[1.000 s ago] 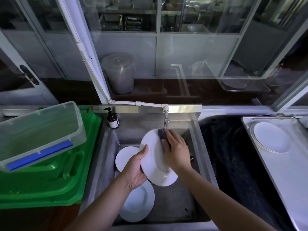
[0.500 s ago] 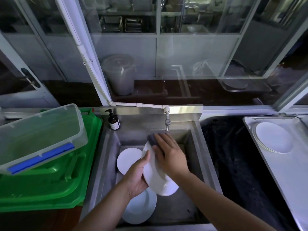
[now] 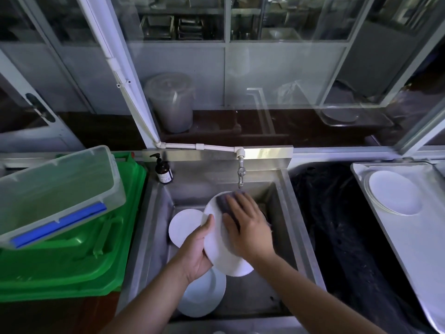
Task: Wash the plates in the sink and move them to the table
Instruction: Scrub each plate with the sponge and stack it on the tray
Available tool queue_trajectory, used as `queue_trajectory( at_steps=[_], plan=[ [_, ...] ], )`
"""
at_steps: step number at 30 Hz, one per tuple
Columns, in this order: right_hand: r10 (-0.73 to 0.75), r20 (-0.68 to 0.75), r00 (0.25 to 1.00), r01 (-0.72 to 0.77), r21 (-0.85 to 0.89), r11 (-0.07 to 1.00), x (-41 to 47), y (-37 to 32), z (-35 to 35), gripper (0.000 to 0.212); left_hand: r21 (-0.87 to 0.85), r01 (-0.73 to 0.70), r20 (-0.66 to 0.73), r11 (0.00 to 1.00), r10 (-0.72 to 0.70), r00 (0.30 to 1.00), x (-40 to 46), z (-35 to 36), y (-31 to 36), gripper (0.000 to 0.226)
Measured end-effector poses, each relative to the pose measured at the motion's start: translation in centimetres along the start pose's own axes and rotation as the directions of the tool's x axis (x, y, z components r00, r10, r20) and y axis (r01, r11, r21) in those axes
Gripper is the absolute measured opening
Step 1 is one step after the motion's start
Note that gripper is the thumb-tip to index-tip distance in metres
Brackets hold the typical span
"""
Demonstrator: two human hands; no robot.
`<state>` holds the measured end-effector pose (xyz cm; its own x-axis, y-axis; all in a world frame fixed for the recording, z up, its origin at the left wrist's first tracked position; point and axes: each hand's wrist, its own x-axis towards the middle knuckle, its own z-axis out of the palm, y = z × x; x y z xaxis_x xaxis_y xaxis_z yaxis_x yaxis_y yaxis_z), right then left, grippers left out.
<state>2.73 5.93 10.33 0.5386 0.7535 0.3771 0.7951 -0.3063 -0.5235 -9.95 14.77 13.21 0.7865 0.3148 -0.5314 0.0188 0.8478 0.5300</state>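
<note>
The right hand (image 3: 245, 227), flat on a sponge (image 3: 225, 201), has slid nearer down the plate (image 3: 216, 237); left hand (image 3: 195, 251) still grips its left rim, over the sink (image 3: 284, 213).

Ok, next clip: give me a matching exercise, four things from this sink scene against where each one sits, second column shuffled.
Things:
1. soap bottle
2. sponge
3. held plate
4. clear bin

Places:
A. gripped by the left hand
B. on the green crate
C. back left corner of the sink
D. under the right hand

Pairs: 1-C, 2-D, 3-A, 4-B
</note>
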Motion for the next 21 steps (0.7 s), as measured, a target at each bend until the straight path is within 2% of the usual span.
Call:
queue_trajectory(
  at_steps=[2,5,9,10,11,13,15,17,21],
  plan=[
    [-0.149,-0.007,0.989,0.148,-0.045,0.988,-1.3,-1.1,0.6,0.042,-0.079,-0.01,-0.007,0.997,0.01,1.0,0.3,0.0,0.1,0.06],
    [-0.187,-0.033,0.982,0.184,-0.076,0.98,-2.4,-1.0,0.9,0.041,-0.153,-0.026,-0.011,0.988,0.024,1.0,0.8,-0.4,-0.2,0.062],
    [-0.33,-0.052,0.943,0.325,-0.077,0.943,-3.8,0.9,0.5,0.039,-0.255,-0.031,-0.011,0.966,0.029,1.0,1.8,-0.8,-0.3,0.074],
    [-0.318,-0.045,0.947,0.315,-0.063,0.947,-4.0,1.6,0.4,0.04,-0.26,-0.039,-0.013,0.965,0.037,0.999,2.0,-1.0,-0.2,0.076],
    [-0.246,-0.037,0.969,0.245,-0.032,0.969,-4.1,2.2,0.2,0.042,-0.25,-0.047,-0.013,0.967,0.045,0.999,2.0,-1.1,0.1,0.076],
    [0.053,-0.009,0.999,-0.052,0.07,0.996,-3.1,3.0,-0.2,0.046,-0.173,-0.052,-0.002,0.983,0.053,0.999,2.1,-1.3,0.8,0.071],
    [0.3,0.056,0.952,-0.305,0.151,0.94,-1.2,3.5,-0.7,0.048,-0.075,-0.03,-0.003,0.997,0.03,1.0,2.1,-1.4,1.2,0.067],
    [0.375,0.097,0.922,-0.387,0.178,0.905,0.9,3.5,-1.4,0.046,-0.027,0.006,0.028,1.0,-0.005,1.0,1.9,-1.1,1.3,0.065],
    [0.315,0.071,0.946,-0.322,0.116,0.94,3.1,2.0,-1.9,0.043,0.067,0.031,0.036,0.997,-0.033,0.999,1.7,0.3,1.0,0.059]
  ],
)
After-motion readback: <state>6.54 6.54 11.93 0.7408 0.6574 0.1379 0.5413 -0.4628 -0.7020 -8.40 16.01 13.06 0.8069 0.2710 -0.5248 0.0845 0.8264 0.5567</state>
